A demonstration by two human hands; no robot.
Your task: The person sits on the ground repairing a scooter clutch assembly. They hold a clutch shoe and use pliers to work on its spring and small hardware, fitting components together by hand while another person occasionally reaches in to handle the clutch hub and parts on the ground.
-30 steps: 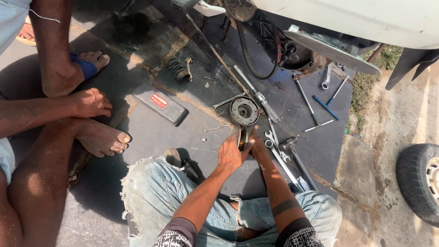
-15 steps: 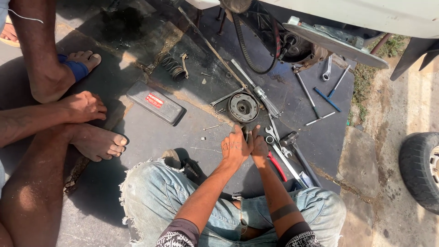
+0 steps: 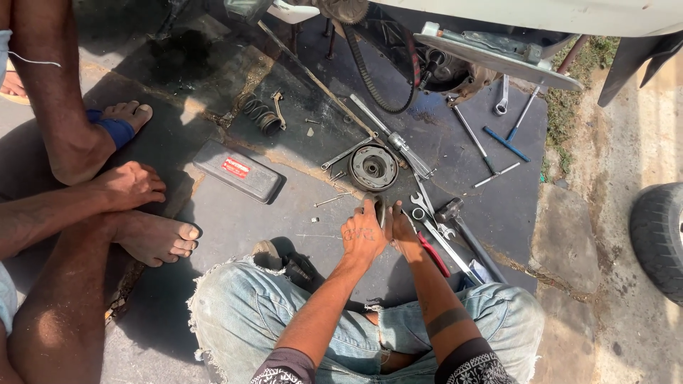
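Observation:
I sit on a dark mat [image 3: 284, 213] on the ground with my knees spread. My left hand [image 3: 363, 231] and my right hand [image 3: 402, 231] press together around a small dark metal part [image 3: 380, 208] held upright between them. Just beyond my hands lies a round metal clutch disc [image 3: 373, 167]. To the right of my right hand lie several wrenches [image 3: 427, 213], a hammer [image 3: 455, 213] and a red-handled tool [image 3: 430, 252].
A grey tool case [image 3: 238, 171] lies to the left, with a coil spring [image 3: 260, 117] beyond it. A drive belt [image 3: 370, 78] hangs from the engine [image 3: 445, 67] of a white vehicle. Another person's bare feet [image 3: 153, 238] rest at left. A tyre [image 3: 658, 242] stands at right.
My view has shifted slightly, and my hands have drawn a little back from the clutch disc while staying closed around the small part.

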